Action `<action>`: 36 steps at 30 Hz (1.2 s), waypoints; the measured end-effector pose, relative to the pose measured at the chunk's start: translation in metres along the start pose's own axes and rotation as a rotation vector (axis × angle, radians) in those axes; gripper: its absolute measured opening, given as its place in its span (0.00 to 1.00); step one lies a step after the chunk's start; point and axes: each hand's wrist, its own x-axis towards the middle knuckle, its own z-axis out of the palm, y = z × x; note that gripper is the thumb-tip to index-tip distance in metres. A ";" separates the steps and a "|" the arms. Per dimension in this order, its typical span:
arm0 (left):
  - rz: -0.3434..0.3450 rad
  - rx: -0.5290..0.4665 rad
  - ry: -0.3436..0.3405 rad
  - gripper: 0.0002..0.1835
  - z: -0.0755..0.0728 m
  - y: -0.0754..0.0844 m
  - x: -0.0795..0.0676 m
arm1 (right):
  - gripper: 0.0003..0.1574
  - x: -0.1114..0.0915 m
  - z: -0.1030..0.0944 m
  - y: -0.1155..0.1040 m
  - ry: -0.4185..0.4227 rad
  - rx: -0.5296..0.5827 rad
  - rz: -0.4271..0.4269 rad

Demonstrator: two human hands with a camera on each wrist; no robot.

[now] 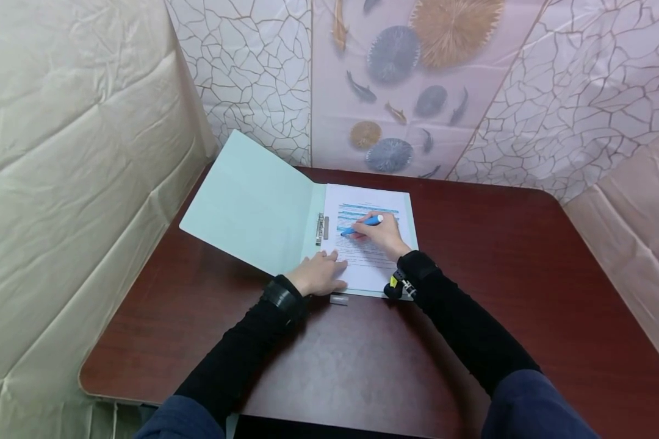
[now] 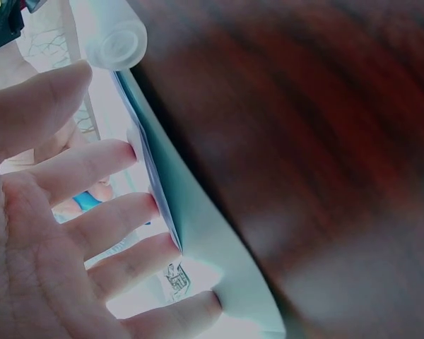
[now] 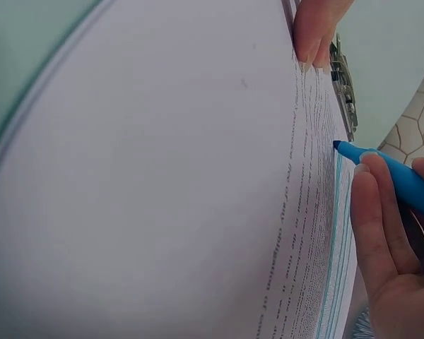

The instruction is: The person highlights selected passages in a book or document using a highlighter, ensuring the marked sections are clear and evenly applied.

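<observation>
Two dark sleeves (image 1: 227,356) over one counter (image 1: 357,360).
Right hand (image 1: 384,235) pinches one blue marker (image 1: 371,221), tip at one printed page (image 1: 369,273) in one open folder (image 1: 252,204); left hand (image 1: 317,274) touches that page, fingers wide.

Fabric hangings (image 1: 77,183) around a brown table (image 1: 527,274) show a screened-off workspace.

We see a bright blue marker (image 3: 413,185) over a white sheet (image 1: 365,277) striped with blue lines.
Under its dark print we find a pale mint-green folder (image 1: 252,201) with a silvery clip (image 1: 320,229), on a reddish-brown, wood-grained surface (image 1: 483,238); behind, we note white crackle-patterned panels (image 1: 247,73) veined in tan, a pinkish panel (image 1: 332,116) patterned with grey and golden discs and fish, and a cream drape (image 1: 77,195).
</observation>
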 end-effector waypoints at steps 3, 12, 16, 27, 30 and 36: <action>0.000 -0.002 -0.004 0.32 0.000 0.000 0.000 | 0.14 -0.001 0.001 -0.002 0.006 -0.012 0.006; -0.002 -0.007 -0.005 0.32 0.001 0.000 0.000 | 0.13 0.000 0.001 -0.002 0.017 -0.042 0.017; 0.000 -0.008 -0.001 0.32 0.001 -0.001 0.001 | 0.13 0.000 0.002 -0.002 0.027 -0.053 0.012; 0.003 -0.018 0.003 0.31 -0.001 0.000 -0.001 | 0.11 -0.001 0.003 -0.001 0.023 -0.051 -0.024; 0.006 -0.015 0.002 0.31 -0.001 0.000 -0.001 | 0.12 -0.001 0.003 -0.002 0.021 -0.050 -0.019; 0.005 -0.013 0.004 0.31 -0.001 -0.001 -0.002 | 0.14 0.000 0.003 -0.003 0.027 -0.047 -0.005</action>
